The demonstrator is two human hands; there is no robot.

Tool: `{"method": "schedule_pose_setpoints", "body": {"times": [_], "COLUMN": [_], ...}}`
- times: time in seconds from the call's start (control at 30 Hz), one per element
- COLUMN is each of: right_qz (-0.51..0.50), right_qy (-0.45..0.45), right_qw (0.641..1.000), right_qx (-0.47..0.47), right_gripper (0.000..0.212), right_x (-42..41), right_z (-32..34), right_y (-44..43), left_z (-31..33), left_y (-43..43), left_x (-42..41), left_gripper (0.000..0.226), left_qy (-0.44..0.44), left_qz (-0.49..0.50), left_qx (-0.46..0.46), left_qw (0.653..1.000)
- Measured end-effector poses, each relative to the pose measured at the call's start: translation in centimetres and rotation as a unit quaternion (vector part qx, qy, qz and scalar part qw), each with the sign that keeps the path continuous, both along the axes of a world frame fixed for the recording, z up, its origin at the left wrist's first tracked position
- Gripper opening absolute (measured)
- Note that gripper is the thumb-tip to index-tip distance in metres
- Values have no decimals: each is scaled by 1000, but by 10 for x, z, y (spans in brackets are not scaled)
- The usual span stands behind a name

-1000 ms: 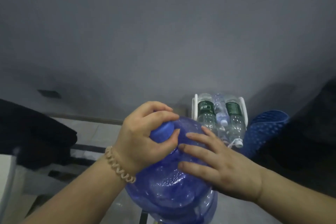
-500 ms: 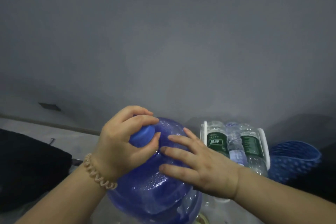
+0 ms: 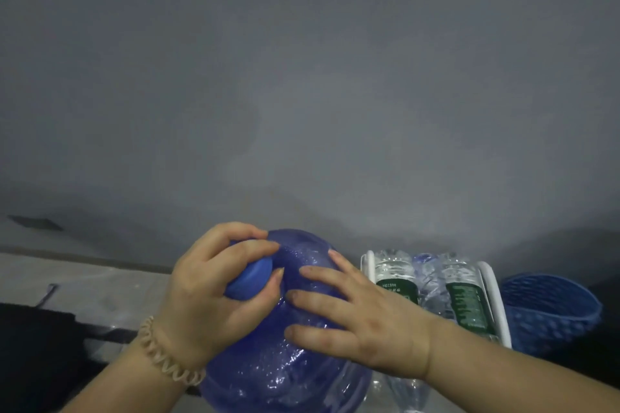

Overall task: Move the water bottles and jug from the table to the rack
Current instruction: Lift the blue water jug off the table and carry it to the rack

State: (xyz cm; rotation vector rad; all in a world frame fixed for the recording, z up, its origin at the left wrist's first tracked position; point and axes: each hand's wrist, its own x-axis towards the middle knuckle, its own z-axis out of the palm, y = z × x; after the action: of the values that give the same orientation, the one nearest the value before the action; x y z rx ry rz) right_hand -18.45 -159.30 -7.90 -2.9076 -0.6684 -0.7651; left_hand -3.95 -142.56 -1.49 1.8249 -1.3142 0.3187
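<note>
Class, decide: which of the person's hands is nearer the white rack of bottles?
Right. The right hand lies on the jug beside the white rack; the left hand grips the jug's cap, farther away.

Jug (image 3: 268,369) base cut off below; bottle caps hidden behind right hand (image 3: 362,322)

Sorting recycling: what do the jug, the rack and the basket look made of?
Jug: translucent blue plastic, glossy with glints, under an opaque blue cap. Rack: smooth white, probably plastic or coated metal; unclear. Basket: matte blue plastic, by its moulded perforated pattern.
</note>
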Motion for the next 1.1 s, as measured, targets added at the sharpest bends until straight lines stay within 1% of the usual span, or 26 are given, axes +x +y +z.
{"method": "schedule_pose_setpoints", "body": {"times": [0.23,0.47,0.7,0.97,1.1], "right_qz": [-26,-31,-31,-33,-30], "right_qy": [-7,29,30,40,44], "right_qw": [1000,999,998,997,997], "right_qx": [9,22,44,50,47], "right_gripper": [32,33,27,29,29], "right_x": [30,54,75,88,91], "right_z": [-37,-76,-90,-104,-113], "right_y": [-11,-23,-26,-33,-38], "left_z": [-40,-69,-86,-98,-108], "left_y": [-22,-37,-42,-49,-51], "left_x": [44,73,91,104,108], "left_gripper": [25,22,21,21,21], "left_qy": [16,1,-12,9,-3], "left_qz": [-43,-55,-40,-51,-51], "left_qx": [9,33,48,51,61], "left_qw": [999,998,998,997,997]}}
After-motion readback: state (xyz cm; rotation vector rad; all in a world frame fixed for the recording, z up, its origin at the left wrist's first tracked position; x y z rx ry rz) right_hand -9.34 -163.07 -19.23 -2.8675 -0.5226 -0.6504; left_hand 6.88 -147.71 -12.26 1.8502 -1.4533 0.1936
